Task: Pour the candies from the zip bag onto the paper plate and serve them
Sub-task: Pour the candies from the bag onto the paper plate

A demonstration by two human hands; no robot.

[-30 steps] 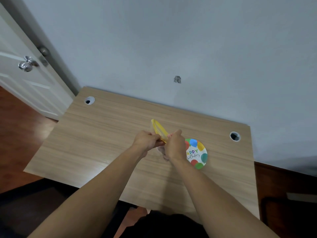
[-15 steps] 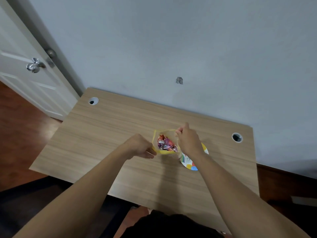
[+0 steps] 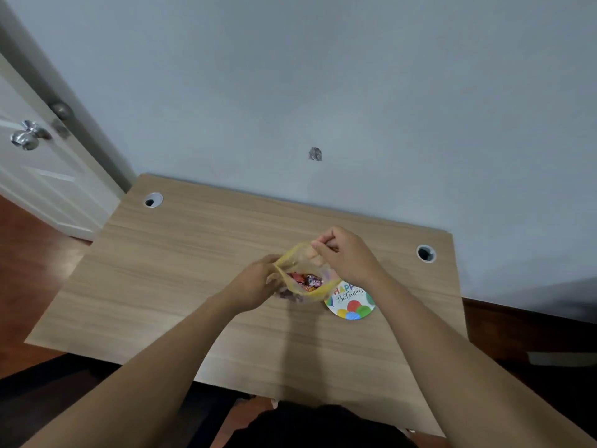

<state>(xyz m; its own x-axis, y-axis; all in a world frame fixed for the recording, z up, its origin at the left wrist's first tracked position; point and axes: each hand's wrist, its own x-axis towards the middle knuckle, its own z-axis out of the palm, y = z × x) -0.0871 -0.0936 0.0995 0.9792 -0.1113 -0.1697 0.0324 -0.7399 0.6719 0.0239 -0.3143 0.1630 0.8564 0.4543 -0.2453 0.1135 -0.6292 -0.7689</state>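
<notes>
A clear zip bag with a yellow zip rim is held above the wooden desk, its mouth pulled wide. Red and purple wrapped candies show inside it. My left hand pinches the near left edge of the rim. My right hand pinches the far right edge, a little higher. A round paper plate with coloured balloons and "Happy Birthday" lettering lies flat on the desk, just right of and below the bag. My right wrist and the bag cover the plate's upper edge.
The desk stands against a grey wall, with a cable hole at the far left and one at the far right. A white door with a silver knob is at the left. Dark floor surrounds the desk.
The bag's zip, pinched shut between both hands a second ago, has been pulled apart and the mouth now gapes wider. My right hand has risen toward the far side; the candies show.
</notes>
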